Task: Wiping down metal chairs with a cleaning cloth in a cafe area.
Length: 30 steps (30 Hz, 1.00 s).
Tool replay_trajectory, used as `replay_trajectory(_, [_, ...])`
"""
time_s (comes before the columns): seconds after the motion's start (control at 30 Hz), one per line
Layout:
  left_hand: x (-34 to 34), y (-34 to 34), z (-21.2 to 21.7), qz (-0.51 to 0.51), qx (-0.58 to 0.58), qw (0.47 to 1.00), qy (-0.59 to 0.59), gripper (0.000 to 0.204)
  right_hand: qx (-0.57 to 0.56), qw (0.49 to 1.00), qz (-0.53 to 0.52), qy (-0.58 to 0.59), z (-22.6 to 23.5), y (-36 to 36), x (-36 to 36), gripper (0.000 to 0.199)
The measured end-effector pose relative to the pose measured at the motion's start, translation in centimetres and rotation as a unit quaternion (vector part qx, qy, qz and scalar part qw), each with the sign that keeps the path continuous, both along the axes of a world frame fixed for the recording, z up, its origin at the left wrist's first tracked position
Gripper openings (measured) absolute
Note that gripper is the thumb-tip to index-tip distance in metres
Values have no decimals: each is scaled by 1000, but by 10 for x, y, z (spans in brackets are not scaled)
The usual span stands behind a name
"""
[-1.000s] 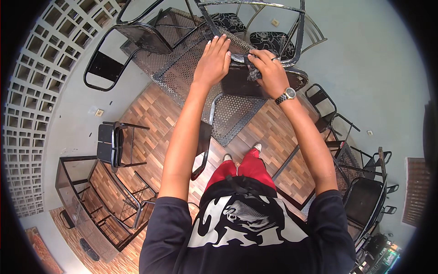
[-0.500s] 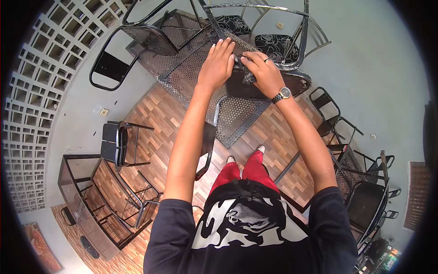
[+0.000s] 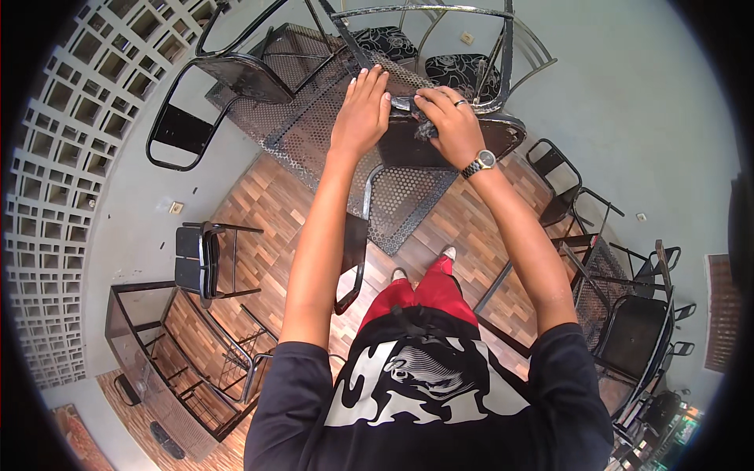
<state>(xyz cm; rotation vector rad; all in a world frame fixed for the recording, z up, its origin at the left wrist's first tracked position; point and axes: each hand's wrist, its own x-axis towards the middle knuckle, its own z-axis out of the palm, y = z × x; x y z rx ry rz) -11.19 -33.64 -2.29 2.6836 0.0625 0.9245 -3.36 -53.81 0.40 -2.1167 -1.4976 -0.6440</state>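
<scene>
A black metal chair [image 3: 408,149] rests upside down on a dark perforated metal table [image 3: 412,196], its frame legs pointing up. My left hand [image 3: 361,118] lies on the chair near the left end of the seat's edge, fingers stretched out and thumb apart. In my right hand [image 3: 457,129] is a bunched dark grey cloth [image 3: 425,130], pressed to the seat edge under the fingers. Part of the cloth is hidden by that hand. Between the hands a worn, shiny stretch of the seat edge shows.
Another black chair [image 3: 184,125] is overturned at the table's left. Chairs with patterned seats [image 3: 463,76] stand behind it. Stacked chairs [image 3: 198,263] and a metal-framed table [image 3: 137,330] are at left. More chairs [image 3: 632,334] crowd the right. Beside my legs is a chair back [image 3: 353,243].
My right hand with the cloth has slid slightly right along the seat edge, widening the gap between my hands. My left hand stays on the chair. The whole view has shifted a little.
</scene>
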Motion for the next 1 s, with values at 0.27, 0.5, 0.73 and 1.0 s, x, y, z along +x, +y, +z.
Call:
replay_trajectory(0.27, [0,10,1,-26,-23,999,-1,46,7,1000,6,-21,-1,16,-9,67])
replay_trajectory(0.5, [-1,14,2,-26,-21,999,-8,46,-9,1000,3,-10,1,-32,18,76])
replay_trajectory(0.73, [15,-4,7,30,37,998,-30,46,-14,999,0,36,3,-69,49,76])
replay_trajectory(1.0, [41,-53,4,12,10,999,-50,32,11,1000,-13,1,6,-47,23,64])
